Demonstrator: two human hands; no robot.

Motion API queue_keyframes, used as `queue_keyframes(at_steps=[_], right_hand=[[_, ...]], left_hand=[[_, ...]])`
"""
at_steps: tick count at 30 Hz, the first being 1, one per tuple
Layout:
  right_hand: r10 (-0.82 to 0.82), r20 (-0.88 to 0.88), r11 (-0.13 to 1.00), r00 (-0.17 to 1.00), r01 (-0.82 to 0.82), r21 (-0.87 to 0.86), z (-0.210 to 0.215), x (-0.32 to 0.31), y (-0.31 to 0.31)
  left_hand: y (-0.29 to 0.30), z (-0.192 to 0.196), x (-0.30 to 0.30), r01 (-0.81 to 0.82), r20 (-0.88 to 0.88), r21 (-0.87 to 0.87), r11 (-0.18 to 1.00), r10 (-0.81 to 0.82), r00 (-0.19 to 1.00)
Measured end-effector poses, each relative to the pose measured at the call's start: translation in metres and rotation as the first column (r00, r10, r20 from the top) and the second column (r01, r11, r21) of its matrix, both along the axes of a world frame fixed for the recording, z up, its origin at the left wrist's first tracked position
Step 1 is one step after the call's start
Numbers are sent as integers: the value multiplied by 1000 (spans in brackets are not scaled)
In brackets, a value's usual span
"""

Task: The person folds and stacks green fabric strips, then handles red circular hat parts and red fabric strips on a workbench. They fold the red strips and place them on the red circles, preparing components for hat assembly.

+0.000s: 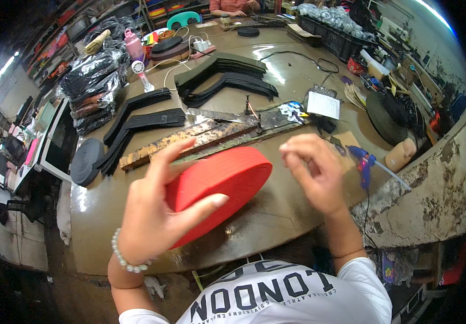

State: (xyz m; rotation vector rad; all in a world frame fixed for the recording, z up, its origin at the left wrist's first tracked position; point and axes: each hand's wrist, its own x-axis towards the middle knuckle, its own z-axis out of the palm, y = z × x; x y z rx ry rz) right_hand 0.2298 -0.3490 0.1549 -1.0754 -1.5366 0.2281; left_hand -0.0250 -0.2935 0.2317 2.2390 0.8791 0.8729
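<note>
My left hand [157, 208], with a beaded bracelet at its wrist, grips a wide roll of red webbing [227, 175], thumb on the near face and fingers behind. The roll is tilted, held above the brown table near its front edge. Just right of the roll is my right hand [316, 173], raised, its fingers curled toward the thumb. Whether anything thin is pinched in it cannot be made out. Beyond the roll lies a worn cutting jig [184, 139] with a long metal blade [216, 115].
Bundles of cut black straps [141, 120] and olive straps [216, 67] lie beyond the jig. A grey webbing roll [87, 162] rests at left. A blue glue gun [363, 162] and a white card [323, 105] are at right. Another person [233, 6] sits across the table.
</note>
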Motion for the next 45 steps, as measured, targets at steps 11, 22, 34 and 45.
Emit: queue_keyframes(at_steps=[11, 22, 34, 45], right_hand=[[216, 308, 976, 927, -205, -66, 67, -39, 11], [227, 76, 949, 971, -203, -240, 72, -35, 3], [137, 242, 973, 960, -84, -217, 72, -25, 15], [396, 397, 904, 828, -427, -13, 68, -18, 13]], left_hand=[[-11, -5, 0, -6, -53, 87, 996, 11, 999], [-25, -21, 11, -52, 108, 298, 953, 21, 994], [-19, -21, 16, -64, 63, 363, 929, 44, 997], [-29, -28, 18, -113, 118, 341, 933, 76, 990]])
